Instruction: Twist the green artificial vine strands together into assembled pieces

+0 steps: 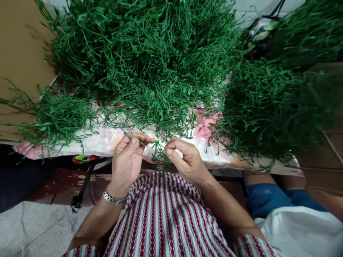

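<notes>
My left hand is closed, its thumb and forefinger pinching a thin green plastic stem. Opposite it, my right hand pinches a fine strand of a small green artificial plant sprig, which hangs between the two hands. Both hands are at the near edge of a table with a floral cloth. Just beyond them spreads a large heap of green artificial plant stems. My right hand's lower fingers are partly hidden behind the thumb.
A smaller heap of green stems lies at left, beside a cardboard box. Another heap covers the table's right end. At lower right are a person's legs in blue shorts and a white bag.
</notes>
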The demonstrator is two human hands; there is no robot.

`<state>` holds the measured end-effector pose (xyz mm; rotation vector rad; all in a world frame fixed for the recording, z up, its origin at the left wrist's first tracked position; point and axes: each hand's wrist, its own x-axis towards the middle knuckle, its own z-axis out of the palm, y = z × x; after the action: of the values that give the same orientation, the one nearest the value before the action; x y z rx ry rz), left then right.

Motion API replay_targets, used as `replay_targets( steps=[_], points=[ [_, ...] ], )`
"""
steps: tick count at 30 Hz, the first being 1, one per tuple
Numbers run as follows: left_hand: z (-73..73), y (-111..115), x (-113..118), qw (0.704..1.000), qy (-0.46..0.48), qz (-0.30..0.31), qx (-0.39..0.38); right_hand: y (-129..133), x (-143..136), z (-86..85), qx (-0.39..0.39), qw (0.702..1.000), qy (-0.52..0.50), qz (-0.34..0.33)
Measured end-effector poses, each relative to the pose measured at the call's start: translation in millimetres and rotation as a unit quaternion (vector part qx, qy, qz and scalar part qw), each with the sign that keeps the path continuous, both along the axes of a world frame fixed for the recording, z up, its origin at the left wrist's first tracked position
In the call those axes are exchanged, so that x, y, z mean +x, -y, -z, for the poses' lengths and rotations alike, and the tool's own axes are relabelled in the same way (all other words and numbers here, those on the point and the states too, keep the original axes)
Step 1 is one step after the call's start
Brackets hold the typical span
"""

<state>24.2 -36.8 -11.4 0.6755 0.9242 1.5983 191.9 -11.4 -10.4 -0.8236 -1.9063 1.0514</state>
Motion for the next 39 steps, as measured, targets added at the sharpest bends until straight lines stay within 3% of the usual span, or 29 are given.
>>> replay_targets(
  steps=[4, 6, 8, 10, 12, 13, 15, 21, 27, 32, 36, 38, 39],
  points=[
    [6.6, 20, -22, 0.985, -0.153, 0.033, -0.076, -20, 8, -15.2, -0.001, 0.998, 0.042, -0.042],
    [2.2, 33, -29, 0.946, -0.312, 0.029, -0.081, -30, 9, -22.0, 0.006, 0.994, 0.082, -0.07],
    [-7.2, 41, -29, 0.877, -0.477, -0.052, -0.008, -37, 5, -28.2, 0.019, 0.986, 0.127, -0.109],
    [-16.6, 40, -24, 0.808, -0.566, -0.109, 0.121, -42, -2, -33.6, 0.037, 0.973, 0.162, -0.158],
    [-21.1, 31, -18, 0.762, -0.61, -0.07, 0.207, -45, -11, -37.4, 0.052, 0.963, 0.176, -0.196],
    [-20.7, 25, -15, 0.753, -0.62, -0.04, 0.217, -46, -14, -38.6, 0.055, 0.962, 0.175, -0.204],
    [-15.7, 14, -13, 0.767, -0.613, -0.02, 0.189, -47, -16, -39.2, 0.048, 0.964, 0.169, -0.2],
    [3.7, 7, -16, 0.888, -0.452, -0.064, 0.051, -43, 11, -24.8, 0.014, 0.975, 0.162, -0.149],
    [11.2, 7, -16, 0.938, -0.326, -0.116, 0.04, -31, 31, -8.9, 0.073, 0.964, 0.217, -0.134],
    [14.1, 11, -28, 0.943, -0.285, -0.166, 0.041, -29, 37, -13.3, 0.103, 0.956, 0.238, -0.135],
    [14.3, 16, -40, 0.934, -0.326, -0.145, 0.01, -27, 35, -16.2, 0.125, 0.962, 0.203, -0.132],
    [10.4, 17, -44, 0.897, -0.419, -0.138, 0.018, -26, 31, -18.3, 0.131, 0.963, 0.198, -0.129],
    [7.2, 17, -45, 0.863, -0.483, -0.14, 0.048, -26, 29, -19.8, 0.132, 0.962, 0.202, -0.13]
  ],
)
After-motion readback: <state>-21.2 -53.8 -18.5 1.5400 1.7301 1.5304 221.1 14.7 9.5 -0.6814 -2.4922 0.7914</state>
